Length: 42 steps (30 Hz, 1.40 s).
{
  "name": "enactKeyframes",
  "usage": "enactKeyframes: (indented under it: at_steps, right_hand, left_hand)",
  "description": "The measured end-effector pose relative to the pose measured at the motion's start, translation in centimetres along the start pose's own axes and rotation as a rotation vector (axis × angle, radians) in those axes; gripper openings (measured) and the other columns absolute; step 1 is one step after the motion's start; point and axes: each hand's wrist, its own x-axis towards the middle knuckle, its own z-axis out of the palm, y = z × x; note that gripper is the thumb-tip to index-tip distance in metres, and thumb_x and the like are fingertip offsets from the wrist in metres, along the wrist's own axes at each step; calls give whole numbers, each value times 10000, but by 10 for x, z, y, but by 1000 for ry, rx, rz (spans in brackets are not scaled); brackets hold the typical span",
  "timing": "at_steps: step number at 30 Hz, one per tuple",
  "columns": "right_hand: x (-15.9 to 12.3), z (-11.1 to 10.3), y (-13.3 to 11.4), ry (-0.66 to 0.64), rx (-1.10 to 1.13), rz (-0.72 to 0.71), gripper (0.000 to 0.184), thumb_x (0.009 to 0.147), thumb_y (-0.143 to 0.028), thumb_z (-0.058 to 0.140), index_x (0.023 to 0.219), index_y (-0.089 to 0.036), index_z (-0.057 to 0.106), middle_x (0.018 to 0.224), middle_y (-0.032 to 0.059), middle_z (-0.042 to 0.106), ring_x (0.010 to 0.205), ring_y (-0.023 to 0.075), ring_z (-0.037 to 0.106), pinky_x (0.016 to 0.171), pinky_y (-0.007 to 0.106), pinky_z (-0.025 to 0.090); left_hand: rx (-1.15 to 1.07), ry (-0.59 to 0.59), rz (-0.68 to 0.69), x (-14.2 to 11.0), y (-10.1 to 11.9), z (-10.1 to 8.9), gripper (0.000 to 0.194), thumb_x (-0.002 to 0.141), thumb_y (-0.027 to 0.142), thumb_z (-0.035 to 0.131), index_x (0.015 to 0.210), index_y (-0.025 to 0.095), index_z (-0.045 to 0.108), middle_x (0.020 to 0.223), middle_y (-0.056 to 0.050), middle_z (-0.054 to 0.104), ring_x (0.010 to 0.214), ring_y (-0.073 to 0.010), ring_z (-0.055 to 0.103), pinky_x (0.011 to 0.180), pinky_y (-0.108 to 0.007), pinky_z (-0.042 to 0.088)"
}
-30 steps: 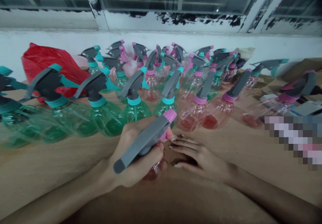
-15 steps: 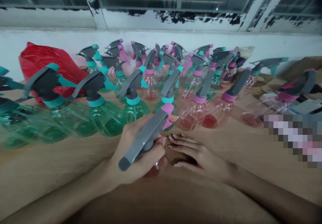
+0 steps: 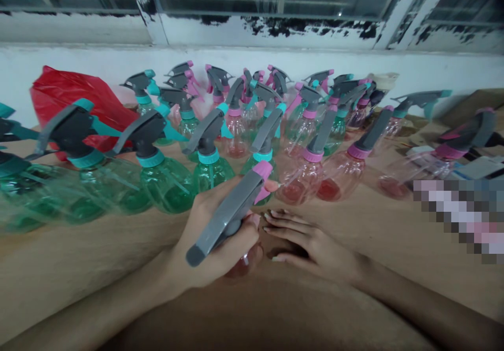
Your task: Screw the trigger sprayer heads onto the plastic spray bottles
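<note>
My left hand (image 3: 210, 222) is wrapped round the neck of a spray bottle (image 3: 243, 263) near the table's front. The bottle has a grey trigger head with a pink nozzle and a clear pinkish body, partly hidden by my fingers. Its head points away and to the right. Flat on the wooden table (image 3: 149, 251), my right hand (image 3: 315, 240) rests with fingers stretched toward the bottle, holding nothing. Just beyond my hands stand a green spray bottle (image 3: 212, 169) with a turquoise collar and a pink spray bottle (image 3: 299, 177) with a pink collar.
A row of green spray bottles (image 3: 167, 183) runs to the left, and pink ones (image 3: 342, 172) stand to the right. Several more crowd behind them near the white wall (image 3: 90, 59). A red plastic bag (image 3: 74, 93) lies at the back left. A blurred-out patch covers the right side.
</note>
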Motion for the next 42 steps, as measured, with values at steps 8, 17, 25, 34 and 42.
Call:
enactKeyframes:
  at_steps: [8,17,25,34,42]
  right_hand:
    - [0,0,0,5,11,-6,503,897,-424,520,1362,-264,414,1438,21,418,1343,201,341,1111,454,313]
    - [0,0,0,-12,-9,10,501,904,-444,497,1357,-242,423,1446,19,406,1354,188,319,1118,431,306]
    - [1,0,0,-19,3,15,527,898,-445,507,1378,-262,390,1445,20,408,1349,195,329,1115,448,310]
    - [0,1,0,14,16,8,528,892,-435,524,1376,-270,393,1439,25,417,1341,207,345,1108,461,317]
    - [0,0,0,-2,20,12,537,890,-435,525,1382,-276,382,1440,25,414,1343,203,342,1106,457,320]
  left_hand:
    - [-54,-11,-47,-1,4,-2,124,760,160,506,789,261,572,821,10,626,653,-157,599,657,-299,538]
    - [-25,-23,-29,-2,4,-5,158,740,145,506,848,239,574,753,8,591,642,-167,590,613,-298,520]
    - [-26,-39,-1,-1,6,-7,165,715,129,488,802,245,565,743,17,603,634,-164,598,626,-292,525]
    - [-17,16,-35,0,3,-2,197,719,157,500,871,265,564,752,22,597,617,-167,575,608,-298,509]
    - [49,20,-16,-2,3,-2,120,731,151,504,772,260,535,698,21,542,588,-165,535,590,-298,487]
